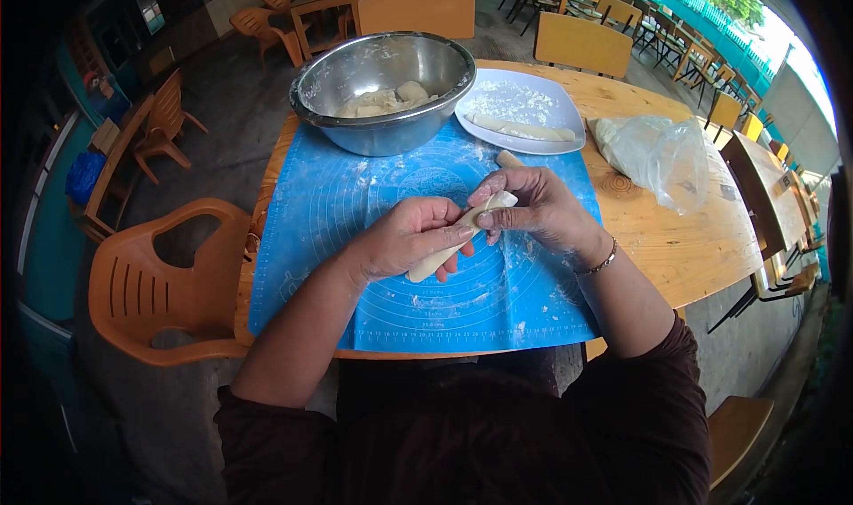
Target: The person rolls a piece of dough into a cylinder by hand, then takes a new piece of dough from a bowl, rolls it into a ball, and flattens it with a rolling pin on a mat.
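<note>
Between my two hands, a pale roll of dough (433,263) is held slanting above a blue baking mat (311,238). My left hand (422,234) wraps round its lower part, thumb on top. At the upper end, my right hand (526,205) pinches the dough between thumb and fingers. Flour dusts the fingers and the mat. Just beyond my right hand, the tip of a wooden-looking stick (508,159) shows, the rest hidden. A white plate (569,114) behind it carries loose flour and one long dough roll (520,129).
A steel bowl (382,136) with several dough pieces (391,102) stands at the mat's far left. To the right, a clear plastic bag (657,154) of white powder lies on the wooden table (711,230). An orange chair (169,283) stands at the table's left side.
</note>
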A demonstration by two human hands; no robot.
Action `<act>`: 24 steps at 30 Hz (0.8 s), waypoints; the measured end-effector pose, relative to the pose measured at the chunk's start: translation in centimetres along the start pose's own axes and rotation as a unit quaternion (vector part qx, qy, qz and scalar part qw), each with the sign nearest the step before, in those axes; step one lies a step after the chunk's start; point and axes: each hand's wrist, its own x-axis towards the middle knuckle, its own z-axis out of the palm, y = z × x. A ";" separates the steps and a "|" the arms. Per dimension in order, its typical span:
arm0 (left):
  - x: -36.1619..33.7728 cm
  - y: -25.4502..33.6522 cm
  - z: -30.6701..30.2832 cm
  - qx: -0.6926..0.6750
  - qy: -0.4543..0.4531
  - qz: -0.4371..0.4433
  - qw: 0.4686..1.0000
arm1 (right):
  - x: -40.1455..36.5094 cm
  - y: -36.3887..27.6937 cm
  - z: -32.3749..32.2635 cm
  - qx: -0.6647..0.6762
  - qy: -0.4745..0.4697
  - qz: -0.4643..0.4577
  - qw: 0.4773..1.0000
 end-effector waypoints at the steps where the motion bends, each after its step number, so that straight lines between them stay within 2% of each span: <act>1: 0.0 0.1 0.2 0.023 -0.003 -0.015 1.000 | 0.0 0.1 0.0 -0.009 0.011 -0.002 1.000; 2: 0.1 0.2 0.3 0.023 -0.004 -0.015 1.000 | 0.0 0.1 -0.1 -0.018 0.021 -0.003 1.000; 4: 0.1 0.3 0.4 0.137 0.018 -0.022 0.990 | -0.1 0.1 -0.1 -0.017 0.034 0.007 0.999; 8: -0.3 0.4 1.3 0.192 0.069 -0.054 0.977 | 0.1 0.2 -0.2 -0.052 0.043 0.036 0.997; 10: -0.5 -0.4 1.6 0.354 0.105 0.106 0.923 | 0.2 0.4 -0.2 -0.071 0.040 0.053 0.995; 11: -0.3 -1.0 1.4 0.354 0.105 0.106 0.923 | 0.2 0.5 -0.1 -0.089 0.038 0.070 0.993; 13: 0.1 -1.8 1.0 0.403 0.148 0.206 0.880 | 0.2 0.5 -0.1 -0.106 0.049 0.079 0.990; 17: -0.7 -0.6 1.0 0.422 0.160 0.165 0.877 | 0.0 -0.1 0.7 -0.186 0.044 0.100 0.977; 19: -1.0 0.1 1.0 0.446 0.128 0.083 0.882 | -0.2 -0.3 1.2 -0.233 0.032 0.078 0.969; 20: -1.0 0.5 1.0 0.445 0.128 0.082 0.882 | -0.3 -0.3 1.3 -0.279 0.022 0.055 0.959; 22: -0.9 1.1 0.8 0.434 0.089 -0.004 0.897 | -0.2 1.2 0.8 -0.302 0.020 0.036 0.952; 23: -0.9 0.8 0.8 0.434 0.089 -0.004 0.897 | -0.1 1.6 0.6 -0.325 0.019 0.017 0.945; 24: -1.0 0.0 0.7 0.473 0.125 0.045 0.871 | -0.1 1.4 0.7 -0.326 0.018 0.017 0.945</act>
